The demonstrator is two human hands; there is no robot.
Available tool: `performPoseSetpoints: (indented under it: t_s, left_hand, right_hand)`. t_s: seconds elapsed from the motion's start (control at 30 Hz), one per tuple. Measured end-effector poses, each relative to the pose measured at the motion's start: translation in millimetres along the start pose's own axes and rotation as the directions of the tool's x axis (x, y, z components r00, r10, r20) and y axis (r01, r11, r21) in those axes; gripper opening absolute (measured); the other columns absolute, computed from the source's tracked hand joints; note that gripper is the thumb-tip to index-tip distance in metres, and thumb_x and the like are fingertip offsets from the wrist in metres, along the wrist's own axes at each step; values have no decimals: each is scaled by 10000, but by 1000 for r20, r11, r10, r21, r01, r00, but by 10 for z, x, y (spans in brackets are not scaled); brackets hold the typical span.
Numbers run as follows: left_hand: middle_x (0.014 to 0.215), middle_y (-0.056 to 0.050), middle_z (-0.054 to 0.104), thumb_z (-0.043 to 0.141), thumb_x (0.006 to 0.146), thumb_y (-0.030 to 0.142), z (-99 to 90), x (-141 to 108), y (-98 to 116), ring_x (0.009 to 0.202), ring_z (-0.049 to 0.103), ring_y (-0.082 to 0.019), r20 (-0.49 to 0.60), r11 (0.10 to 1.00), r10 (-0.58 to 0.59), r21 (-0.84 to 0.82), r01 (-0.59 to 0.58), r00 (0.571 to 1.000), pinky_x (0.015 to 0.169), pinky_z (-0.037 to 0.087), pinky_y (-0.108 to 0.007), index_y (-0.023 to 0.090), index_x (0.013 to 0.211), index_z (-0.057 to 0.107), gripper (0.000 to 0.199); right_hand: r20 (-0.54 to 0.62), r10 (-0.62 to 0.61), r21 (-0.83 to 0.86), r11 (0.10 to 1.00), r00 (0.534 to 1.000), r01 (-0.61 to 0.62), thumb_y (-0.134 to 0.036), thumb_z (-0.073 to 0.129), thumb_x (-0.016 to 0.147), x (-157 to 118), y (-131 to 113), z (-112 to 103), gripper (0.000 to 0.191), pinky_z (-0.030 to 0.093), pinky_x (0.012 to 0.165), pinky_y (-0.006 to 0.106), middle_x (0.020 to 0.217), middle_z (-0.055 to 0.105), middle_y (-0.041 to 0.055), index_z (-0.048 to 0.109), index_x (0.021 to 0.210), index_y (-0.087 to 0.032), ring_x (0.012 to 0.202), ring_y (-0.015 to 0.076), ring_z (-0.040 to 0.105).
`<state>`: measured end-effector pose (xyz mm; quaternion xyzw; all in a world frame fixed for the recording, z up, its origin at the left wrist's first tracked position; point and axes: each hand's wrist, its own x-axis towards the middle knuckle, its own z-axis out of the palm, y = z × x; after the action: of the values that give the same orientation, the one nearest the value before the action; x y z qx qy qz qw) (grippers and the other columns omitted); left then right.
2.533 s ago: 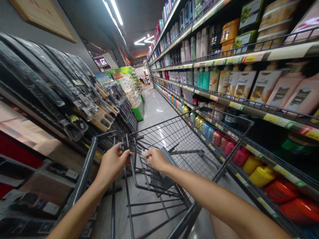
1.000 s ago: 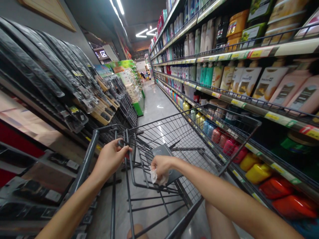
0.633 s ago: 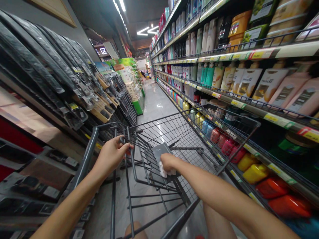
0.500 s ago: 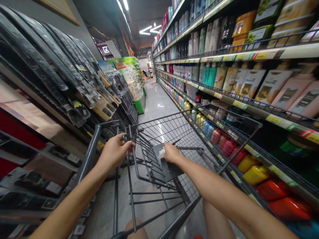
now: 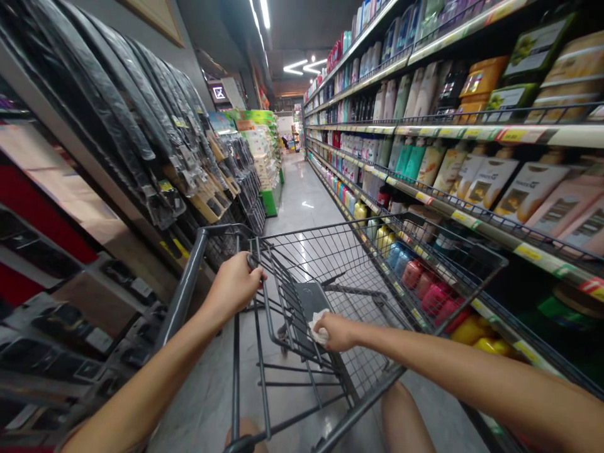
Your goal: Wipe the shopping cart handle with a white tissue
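White tissue by edge of panel

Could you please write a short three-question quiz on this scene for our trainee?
1. True or false: the right hand holds a crumpled white tissue or cloth.

2. Multiple choice: what does the left hand grip?
A) a yellow plastic bottle
B) a dark grey metal shopping cart
C) a wooden picture frame

3. Fill in the blank: the long metal shelves of colourful plastic bottles stand on the picture's ____ side.

Key: 1 true; 2 B; 3 right.
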<state>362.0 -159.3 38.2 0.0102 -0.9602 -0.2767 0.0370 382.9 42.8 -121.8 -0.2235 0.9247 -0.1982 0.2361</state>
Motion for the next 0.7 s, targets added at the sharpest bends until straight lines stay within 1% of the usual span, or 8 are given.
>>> performPoseSetpoints:
  t_s: [0.07, 0.17, 0.3, 0.4, 0.47, 0.57, 0.63, 0.7]
  left_hand:
    - [687, -44, 693, 483, 753, 207, -7, -8, 6, 626, 654, -178, -6, 999, 19, 26, -19, 1000, 551, 454, -241, 193, 716, 548, 76]
    - [688, -54, 691, 482, 756, 226, -17, -14, 4, 641, 655, -196, -16, 998, 37, 50, -37, 999, 556, 455, -255, 204, 690, 543, 93]
    - [685, -55, 691, 488, 755, 239, -18, -9, 0, 657, 652, -203, -21, 997, 37, 68, -36, 999, 557, 450, -258, 209, 685, 546, 95]
    - [687, -54, 692, 494, 753, 238, -10, -3, -5, 671, 654, -205, -28, 996, 30, 79, -28, 999, 573, 449, -259, 204, 719, 562, 83]
    - [700, -57, 694, 495, 753, 235, 0, 3, -19, 679, 655, -206, -34, 997, 22, 75, -19, 999, 586, 453, -260, 200, 744, 574, 87]
    - [706, -62, 693, 504, 746, 234, 16, 19, -58, 684, 656, -205, -44, 998, 14, 69, -11, 999, 602, 459, -260, 193, 764, 592, 99]
    - [702, -63, 692, 516, 741, 232, 24, 31, -82, 682, 657, -204, -60, 998, 14, 66, -10, 998, 606, 461, -260, 188, 781, 598, 102]
    - [700, -62, 693, 525, 736, 227, 28, 39, -93, 671, 656, -203, -74, 999, 12, 51, -8, 997, 600, 462, -258, 185, 803, 600, 109]
  right_hand:
    - [-74, 55, 84, 995, 996, -49, -53, 684, 575, 84, 33, 78, 467, 455, 745, 215, 1113, 608, 81, 684, 1025, -178, 904, 182, 629]
    - [-145, 121, 188, 978, 982, -92, -61, 696, 588, 273, 40, 107, 425, 447, 746, 207, 1098, 602, 86, 683, 1001, -162, 919, 182, 615]
    - [-207, 166, 246, 963, 964, -113, -75, 676, 645, 562, 25, 10, 319, 432, 783, 199, 1084, 617, 95, 677, 959, -135, 970, 179, 594]
    - [-269, 208, 297, 947, 940, -125, -50, 635, 666, 786, 6, -87, 285, 422, 787, 201, 1029, 639, 88, 664, 939, -127, 973, 177, 588]
    - [-295, 227, 333, 935, 928, -123, -30, 616, 659, 915, -11, -144, 269, 416, 753, 194, 943, 652, 57, 660, 904, -134, 929, 169, 592]
    - [-277, 248, 386, 913, 928, -129, -12, 607, 632, 1018, -33, -207, 192, 396, 632, 192, 696, 607, -10, 646, 772, -138, 730, 141, 584]
    - [-252, 259, 410, 901, 933, -139, -14, 610, 620, 1005, -40, -231, 133, 366, 568, 204, 556, 523, -43, 611, 656, -142, 610, 120, 534]
    - [-231, 261, 421, 895, 937, -146, -25, 616, 613, 932, -38, -240, 154, 347, 543, 217, 484, 454, -57, 556, 554, -154, 560, 110, 492]
